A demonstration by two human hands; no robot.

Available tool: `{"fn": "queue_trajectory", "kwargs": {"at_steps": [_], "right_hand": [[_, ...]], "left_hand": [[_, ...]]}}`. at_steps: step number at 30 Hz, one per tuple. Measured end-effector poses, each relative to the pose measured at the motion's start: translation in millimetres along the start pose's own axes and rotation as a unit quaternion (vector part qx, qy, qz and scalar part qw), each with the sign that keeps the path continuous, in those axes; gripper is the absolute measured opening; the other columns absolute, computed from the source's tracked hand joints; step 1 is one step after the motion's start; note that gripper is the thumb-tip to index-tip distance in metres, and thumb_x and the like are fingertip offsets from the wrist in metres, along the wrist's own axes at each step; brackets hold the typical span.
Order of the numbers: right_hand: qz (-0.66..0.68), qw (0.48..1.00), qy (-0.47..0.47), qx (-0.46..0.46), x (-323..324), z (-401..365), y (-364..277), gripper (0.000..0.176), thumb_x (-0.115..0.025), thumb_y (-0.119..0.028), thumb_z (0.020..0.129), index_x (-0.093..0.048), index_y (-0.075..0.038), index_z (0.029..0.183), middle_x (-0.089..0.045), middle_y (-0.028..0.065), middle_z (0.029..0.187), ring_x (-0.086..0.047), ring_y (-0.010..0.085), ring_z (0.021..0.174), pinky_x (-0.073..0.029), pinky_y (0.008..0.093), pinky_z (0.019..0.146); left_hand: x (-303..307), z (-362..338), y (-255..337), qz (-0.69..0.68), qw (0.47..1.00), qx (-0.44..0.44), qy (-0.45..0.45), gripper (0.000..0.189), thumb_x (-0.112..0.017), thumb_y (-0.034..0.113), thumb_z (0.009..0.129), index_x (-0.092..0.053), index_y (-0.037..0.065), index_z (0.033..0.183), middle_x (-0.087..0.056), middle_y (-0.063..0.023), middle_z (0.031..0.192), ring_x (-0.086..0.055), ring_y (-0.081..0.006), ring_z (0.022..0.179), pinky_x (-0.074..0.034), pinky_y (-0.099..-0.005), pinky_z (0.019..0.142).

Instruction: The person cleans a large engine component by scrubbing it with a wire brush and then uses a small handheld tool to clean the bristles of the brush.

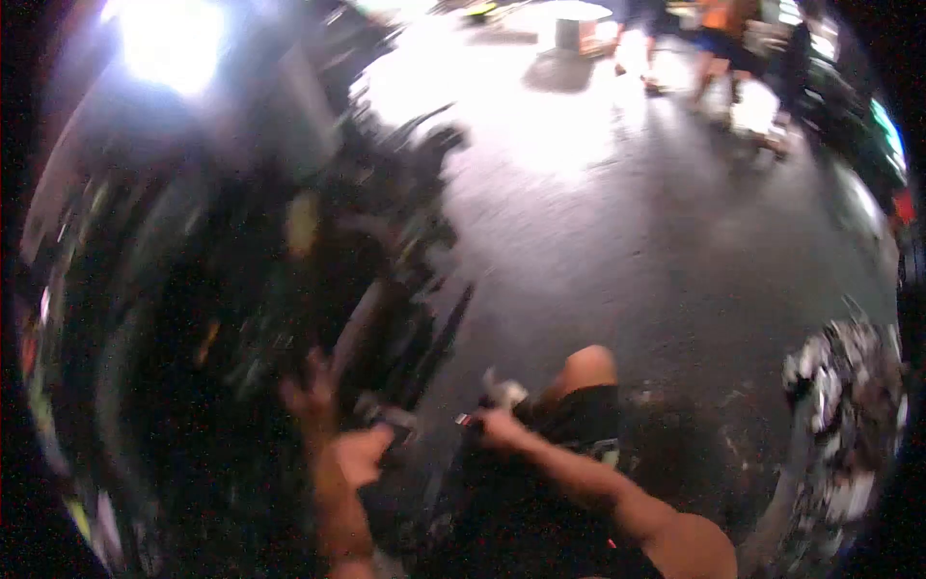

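Observation:
The view is smeared by motion. My right hand [497, 427] reaches in from the lower right, its fingers closed around a small dark item with a red and white spot at its end. A pale thing [508, 393] is just beyond that hand. My left forearm [342, 516] rises at the lower left beside a large dark, glossy mass [193, 318]. A bright skin patch [362, 455], perhaps my left hand, is near a blurred grey item [391, 417]; dimmer finger-like shapes show above it. I cannot make out that hand's grip.
A bent knee [590, 367] shows below centre. Grey floor [617, 251] stretches ahead. Crumpled, shiny material [844, 386] lies at the right. Legs of several people [714, 77] and a pale round object [569, 14] are at the top. A bright light glares upper left.

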State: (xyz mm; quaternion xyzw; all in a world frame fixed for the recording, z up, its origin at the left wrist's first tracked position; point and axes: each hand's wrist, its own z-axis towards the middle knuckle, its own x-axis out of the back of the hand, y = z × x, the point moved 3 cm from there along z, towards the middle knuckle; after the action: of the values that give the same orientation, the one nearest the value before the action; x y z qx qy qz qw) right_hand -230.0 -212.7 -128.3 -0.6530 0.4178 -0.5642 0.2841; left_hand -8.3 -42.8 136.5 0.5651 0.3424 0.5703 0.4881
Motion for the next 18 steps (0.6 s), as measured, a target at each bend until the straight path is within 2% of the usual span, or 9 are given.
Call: {"fn": "queue_trajectory", "kwargs": {"at_steps": [1, 2, 5, 7, 10, 13, 14, 15, 18], "right_hand": [[-0.018, 0.995, -0.062, -0.074, 15.6, -0.4, -15.4, 0.047, -0.067, -0.020, 0.070, -0.054, -0.008, 0.114, -0.062, 0.0204, 0.093, -0.060, 0.0373, 0.086, -0.048, 0.0454, 0.075], [-0.005, 0.997, -0.043, -0.057, 11.2, 1.7, -11.6, 0.045, -0.063, -0.023, 0.074, -0.053, -0.006, 0.114, -0.062, 0.0213, 0.092, -0.059, 0.0387, 0.086, -0.047, 0.0468, 0.076], [0.010, 0.997, -0.014, -0.072, 26.3, -2.4, -17.4, 0.041, -0.060, -0.027, 0.077, -0.053, -0.004, 0.111, -0.062, 0.0223, 0.092, -0.059, 0.0397, 0.086, -0.047, 0.0470, 0.076], [0.034, 0.999, 0.005, -0.038, 34.1, -11.2, -31.7, 0.039, -0.059, -0.028, 0.078, -0.053, -0.003, 0.107, -0.061, 0.0230, 0.092, -0.059, 0.0398, 0.087, -0.047, 0.0465, 0.076], [0.030, 0.998, 0.012, -0.060, 20.9, -1.7, -18.8, 0.037, -0.059, -0.028, 0.078, -0.054, -0.004, 0.105, -0.062, 0.0222, 0.092, -0.059, 0.0389, 0.087, -0.046, 0.0469, 0.075], [0.023, 0.998, -0.004, -0.065, 35.2, -13.0, -43.0, 0.038, -0.061, -0.028, 0.077, -0.054, -0.005, 0.106, -0.062, 0.0213, 0.091, -0.058, 0.0390, 0.088, -0.046, 0.0472, 0.075], [0.010, 0.996, -0.038, -0.078, 35.1, -12.0, -43.5, 0.039, -0.063, -0.029, 0.075, -0.055, -0.006, 0.105, -0.062, 0.0218, 0.091, -0.058, 0.0395, 0.087, -0.046, 0.0471, 0.074], [0.022, 1.000, 0.003, -0.005, 45.5, -19.1, -53.4, 0.041, -0.065, -0.029, 0.073, -0.055, -0.005, 0.105, -0.062, 0.0226, 0.090, -0.058, 0.0403, 0.086, -0.046, 0.0457, 0.074], [0.027, 0.999, -0.029, -0.012, 29.8, -11.7, -46.6, 0.044, -0.067, -0.025, 0.071, -0.054, -0.001, 0.106, -0.061, 0.0234, 0.091, -0.058, 0.0406, 0.088, -0.047, 0.0440, 0.075]], "left_hand": [[-6.7, 13.3, -15.7, -0.074, 0.996, -0.052, 0.009, 0.031, -0.060, 0.028, 0.085, -0.060, 0.003, 0.103, -0.062, -0.0092, 0.092, -0.057, -0.0184, 0.074, -0.045, -0.0318, 0.067], [-19.3, 0.7, 30.5, -0.251, 0.965, 0.034, -0.074, 0.026, -0.056, 0.024, 0.088, -0.058, 0.003, 0.103, -0.061, -0.0072, 0.088, -0.056, -0.0150, 0.069, -0.045, -0.0284, 0.063], [-52.8, -32.8, 129.4, -0.268, 0.926, -0.040, -0.262, 0.025, -0.053, 0.021, 0.090, -0.056, 0.002, 0.105, -0.060, -0.0053, 0.085, -0.054, -0.0126, 0.066, -0.044, -0.0268, 0.061], [-61.9, -36.0, 120.2, -0.141, 0.960, -0.181, -0.158, 0.028, -0.051, 0.022, 0.090, -0.054, 0.001, 0.108, -0.059, -0.0066, 0.087, -0.055, -0.0140, 0.070, -0.044, -0.0263, 0.064], [-15.2, 29.4, -19.0, 0.139, 0.955, -0.252, -0.068, 0.033, -0.051, 0.023, 0.091, -0.053, -0.001, 0.113, -0.061, -0.0110, 0.099, -0.058, -0.0209, 0.082, -0.046, -0.0300, 0.073], [1.9, 7.7, -27.6, 0.314, 0.937, -0.151, -0.034, 0.037, -0.053, 0.024, 0.090, -0.052, -0.003, 0.116, -0.059, -0.0152, 0.110, -0.057, -0.0253, 0.096, -0.044, -0.0344, 0.082], [15.2, 2.3, -55.3, 0.200, 0.972, -0.120, -0.023, 0.037, -0.054, 0.024, 0.089, -0.052, -0.002, 0.116, -0.059, -0.0155, 0.111, -0.057, -0.0262, 0.098, -0.044, -0.0358, 0.084], [16.5, -12.3, -30.9, 0.083, 0.992, -0.093, 0.002, 0.038, -0.055, 0.025, 0.089, -0.053, -0.001, 0.116, -0.059, -0.0157, 0.113, -0.057, -0.0271, 0.100, -0.043, -0.0372, 0.086], [-2.9, -69.2, 64.3, 0.238, 0.958, -0.143, 0.075, 0.037, -0.057, 0.025, 0.087, -0.055, 0.001, 0.115, -0.061, -0.0185, 0.106, -0.058, -0.0322, 0.098, -0.044, -0.0375, 0.084]]}}
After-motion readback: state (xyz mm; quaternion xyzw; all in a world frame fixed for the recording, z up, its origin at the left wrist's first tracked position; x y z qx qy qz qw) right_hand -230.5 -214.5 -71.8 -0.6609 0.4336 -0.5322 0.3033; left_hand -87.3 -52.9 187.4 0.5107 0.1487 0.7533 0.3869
